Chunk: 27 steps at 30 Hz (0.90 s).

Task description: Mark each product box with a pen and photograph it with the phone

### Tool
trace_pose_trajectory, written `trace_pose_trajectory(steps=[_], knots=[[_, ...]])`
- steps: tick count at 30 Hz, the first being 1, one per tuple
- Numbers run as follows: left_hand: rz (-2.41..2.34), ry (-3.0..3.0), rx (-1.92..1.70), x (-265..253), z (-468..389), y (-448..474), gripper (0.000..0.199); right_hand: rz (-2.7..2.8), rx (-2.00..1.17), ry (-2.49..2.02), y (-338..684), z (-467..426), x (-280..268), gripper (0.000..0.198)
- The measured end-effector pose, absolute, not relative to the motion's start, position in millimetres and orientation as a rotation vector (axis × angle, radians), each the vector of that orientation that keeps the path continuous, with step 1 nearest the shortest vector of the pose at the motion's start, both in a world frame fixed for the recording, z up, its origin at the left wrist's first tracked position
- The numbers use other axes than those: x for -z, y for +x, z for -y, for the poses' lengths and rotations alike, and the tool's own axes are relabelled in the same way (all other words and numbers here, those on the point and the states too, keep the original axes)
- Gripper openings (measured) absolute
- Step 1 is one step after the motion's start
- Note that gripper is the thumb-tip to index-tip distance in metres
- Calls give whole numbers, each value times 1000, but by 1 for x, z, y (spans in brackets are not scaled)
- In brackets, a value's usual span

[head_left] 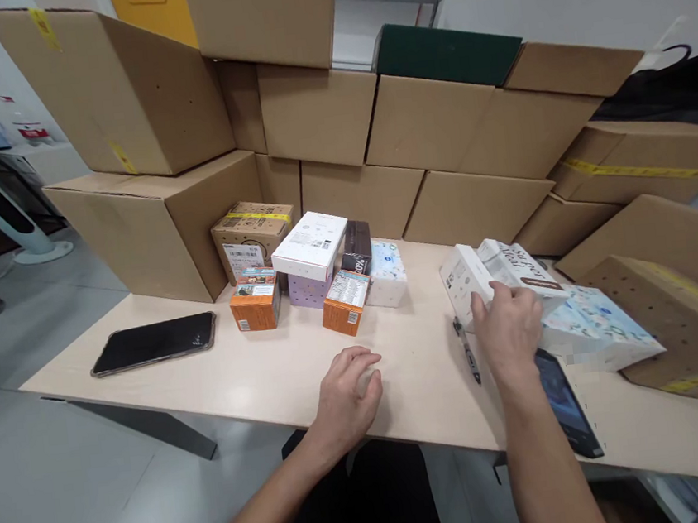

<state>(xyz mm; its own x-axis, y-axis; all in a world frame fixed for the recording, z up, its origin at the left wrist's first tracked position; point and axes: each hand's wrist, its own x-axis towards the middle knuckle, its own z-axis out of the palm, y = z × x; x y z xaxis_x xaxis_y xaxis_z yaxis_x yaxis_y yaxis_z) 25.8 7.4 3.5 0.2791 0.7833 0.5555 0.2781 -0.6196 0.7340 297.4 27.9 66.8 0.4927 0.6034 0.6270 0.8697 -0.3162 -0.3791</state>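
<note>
My left hand (pixel 348 390) hovers over the front edge of the table with its fingers curled. Something small and pale shows between thumb and fingers, too hidden to name. At the right, my right hand (pixel 509 328) is closed on a white box with black lettering (pixel 511 265), which tilts against a slim white box (pixel 465 270). A blue floral tissue pack (pixel 605 322) lies to the right of that hand. A black pen (pixel 468 353) lies to its left, and a dark-screened tablet (pixel 567 405) is partly under the right forearm.
Mid-table stand two orange boxes (pixel 255 304), a flat white box (pixel 311 245) on a purple box (pixel 308 291), a dark box (pixel 356 244), a floral pack (pixel 386 274) and a small carton (pixel 252 234). A phone (pixel 155 343) lies left. Large cartons (pixel 361 198) wall the back.
</note>
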Motion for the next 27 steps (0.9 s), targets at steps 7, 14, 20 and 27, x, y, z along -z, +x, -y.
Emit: trace_pose_trajectory(steps=[7, 14, 20, 27], knots=[[-964, 2054, -1318, -3, -7, 26, 25, 1252, 654, -2197, 297, -27, -49, 32], [-1024, 2036, -1323, -1, -7, 26, 26, 1304, 636, -2084, 302, -28, -44, 35], [-1181, 1985, -1321, 4, -13, 28, 38, 1143, 739, -1748, 299, 0, -54, 37], [-1209, 2135, -1057, 4, -18, 33, 38, 892, -75, -1204, 281, 34, -52, 54]])
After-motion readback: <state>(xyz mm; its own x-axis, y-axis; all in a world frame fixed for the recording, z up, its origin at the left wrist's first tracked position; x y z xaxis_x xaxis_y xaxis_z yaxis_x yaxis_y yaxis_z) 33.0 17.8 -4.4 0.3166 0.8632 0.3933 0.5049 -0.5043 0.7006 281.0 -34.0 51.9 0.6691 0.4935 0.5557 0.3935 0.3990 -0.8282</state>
